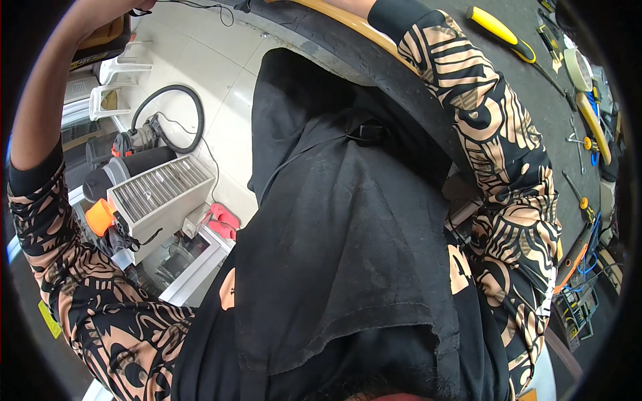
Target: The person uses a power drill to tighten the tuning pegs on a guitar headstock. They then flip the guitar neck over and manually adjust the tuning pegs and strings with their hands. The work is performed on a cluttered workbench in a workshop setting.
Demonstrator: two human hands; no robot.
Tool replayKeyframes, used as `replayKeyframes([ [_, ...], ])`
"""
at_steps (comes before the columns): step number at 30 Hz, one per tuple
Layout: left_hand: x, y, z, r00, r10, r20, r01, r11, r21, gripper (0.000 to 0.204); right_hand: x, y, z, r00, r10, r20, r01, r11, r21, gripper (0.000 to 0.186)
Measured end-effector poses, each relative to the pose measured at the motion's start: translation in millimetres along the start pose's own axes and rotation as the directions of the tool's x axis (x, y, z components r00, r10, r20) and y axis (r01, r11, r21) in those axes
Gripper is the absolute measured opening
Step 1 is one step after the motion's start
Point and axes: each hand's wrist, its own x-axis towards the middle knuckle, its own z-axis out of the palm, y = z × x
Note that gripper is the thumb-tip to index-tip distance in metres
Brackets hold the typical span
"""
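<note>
Filling the middle of the scene is the black apron [348, 220], with patterned sleeves [475, 107] sweeping up on both sides of it. Across the far edge and down the right runs the dark desk [535, 100], and over on the left there's pale tiled floor [231, 60]. On that left side sits a slatted box [157, 187], and just beyond it the black hose [200, 110] loops across the tiles.

Up far, a yellowish curved strip [344, 19] follows the desk's edge, passing beneath the right forearm; the right hand is out of view, so its grip I can't tell. Far left now: the yellow-and-black tool [103, 43], and right at it the left hand [110, 8], cut off by the top edge, so whether the fingers close on it I can't tell.

Smaller still, at far right, a yellow-handled screwdriver [495, 27] lies on the desk, with a tape roll [576, 70] near its tip. Pink footwear [224, 219] rests by the box, and an orange cup [100, 217] is at its left end.
</note>
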Motion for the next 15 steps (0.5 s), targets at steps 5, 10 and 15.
replayKeyframes([
  [5,-5,-1,-25,0.942,-0.294,0.161,0.315,0.941,-0.124,0.041,-7,-53,11,0.982,-0.115,0.153,0.131,0.986,-0.104,0.02],
  [10,12,-17,1,0.994,-0.096,0.054,0.102,0.987,-0.122,0.041,-17,-50,-3,0.995,-0.037,0.093,0.062,0.957,-0.283,0.021],
  [15,15,-80,9,0.941,-0.203,0.271,0.287,0.903,-0.319,0.039,-8,-33,29,0.992,-0.126,0.03,0.125,0.859,-0.496,0.031],
])
